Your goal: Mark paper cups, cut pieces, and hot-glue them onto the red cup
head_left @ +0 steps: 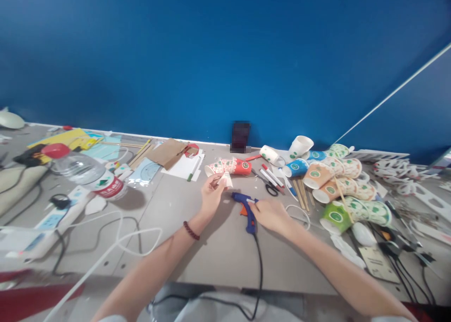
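My left hand [211, 193] pinches a small white paper piece [226, 180] in its fingertips. Just behind that piece, a row of nested red-and-white paper cups [241, 166] lies on its side. To the right, a blue glue gun [251, 218] with an orange trigger has its nozzle pointing left towards the paper piece. The fingers of my right hand [270, 215] are closed at the gun's rear end, beside a short pale stick on top. The gun's black cord runs down over the table's front edge.
More paper cups [333, 217] lie stacked in rows at right, near scissors [271, 189], markers [270, 175] and wooden sticks [300, 194]. A water bottle [88, 174] and power strip [52, 223] are at left. A dark, blurred-out object [240, 136] leans against the blue wall.
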Demonstrator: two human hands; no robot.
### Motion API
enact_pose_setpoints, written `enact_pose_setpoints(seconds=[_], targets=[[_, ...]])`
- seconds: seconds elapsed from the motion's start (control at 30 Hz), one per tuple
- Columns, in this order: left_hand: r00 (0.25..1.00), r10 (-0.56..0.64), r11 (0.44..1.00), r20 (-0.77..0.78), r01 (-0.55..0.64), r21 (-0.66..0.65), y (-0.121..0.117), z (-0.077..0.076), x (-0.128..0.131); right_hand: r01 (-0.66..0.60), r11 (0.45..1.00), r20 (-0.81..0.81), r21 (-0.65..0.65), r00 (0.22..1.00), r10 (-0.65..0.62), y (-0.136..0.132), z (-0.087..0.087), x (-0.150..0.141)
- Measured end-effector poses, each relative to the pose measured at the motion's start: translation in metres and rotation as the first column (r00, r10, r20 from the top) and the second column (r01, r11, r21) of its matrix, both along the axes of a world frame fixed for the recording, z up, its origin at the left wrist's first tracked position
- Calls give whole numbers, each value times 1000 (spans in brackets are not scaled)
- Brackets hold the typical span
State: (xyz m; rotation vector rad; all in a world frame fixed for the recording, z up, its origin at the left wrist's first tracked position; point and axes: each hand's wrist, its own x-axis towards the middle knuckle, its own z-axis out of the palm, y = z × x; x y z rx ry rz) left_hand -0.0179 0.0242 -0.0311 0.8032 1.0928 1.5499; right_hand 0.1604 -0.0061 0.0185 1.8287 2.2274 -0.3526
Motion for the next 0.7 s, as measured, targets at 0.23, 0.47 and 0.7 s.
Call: enact_pose_setpoints(seconds=[0.23, 0.47, 0.7], targets=[[1000, 4, 1000, 30, -4, -14, 0, 4, 1, -100, 927, 32, 361, 995, 95, 99, 32, 13], [999, -16, 1000, 29, 17, -22, 0, 3, 1, -287, 917, 304, 278, 932, 199, 182, 26, 11], [999, -43, 999, 12, 43, -13, -1, 2, 2, -78, 848, 204, 524, 978, -36, 190, 51, 19]])
